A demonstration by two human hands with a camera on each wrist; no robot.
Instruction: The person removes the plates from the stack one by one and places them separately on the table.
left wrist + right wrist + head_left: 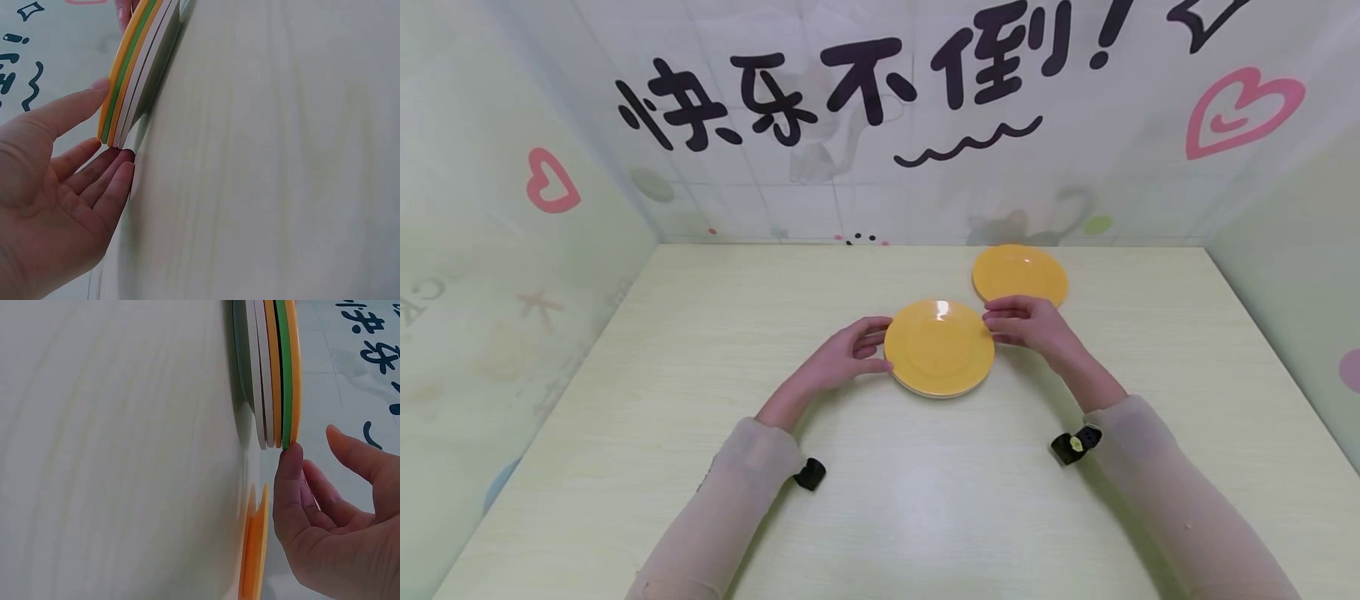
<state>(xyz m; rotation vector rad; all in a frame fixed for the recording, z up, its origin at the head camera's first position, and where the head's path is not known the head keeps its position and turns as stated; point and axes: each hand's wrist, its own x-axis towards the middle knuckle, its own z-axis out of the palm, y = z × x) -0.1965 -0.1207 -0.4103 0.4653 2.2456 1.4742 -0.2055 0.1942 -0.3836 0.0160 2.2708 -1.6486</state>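
Note:
A stack of plates (940,350) lies in the middle of the table between both hands. Its edge, in the left wrist view, shows an orange plate on top, then green, orange and white ones. My left hand (842,354) is at the stack's left side, thumb tip (100,84) at the top plate's rim and the other fingertips along the edge. On the opposite side my right hand (1033,323) has relaxed fingers, one fingertip (291,453) against the rim, while its thumb stands apart from the plates. A separate orange plate (1018,273) lies just behind the right hand.
The pale wooden table (940,500) ends at a printed back wall (865,208) with large black characters. Printed side panels stand left and right. The separate orange plate sits close to the back wall. Each wrist carries a small black camera.

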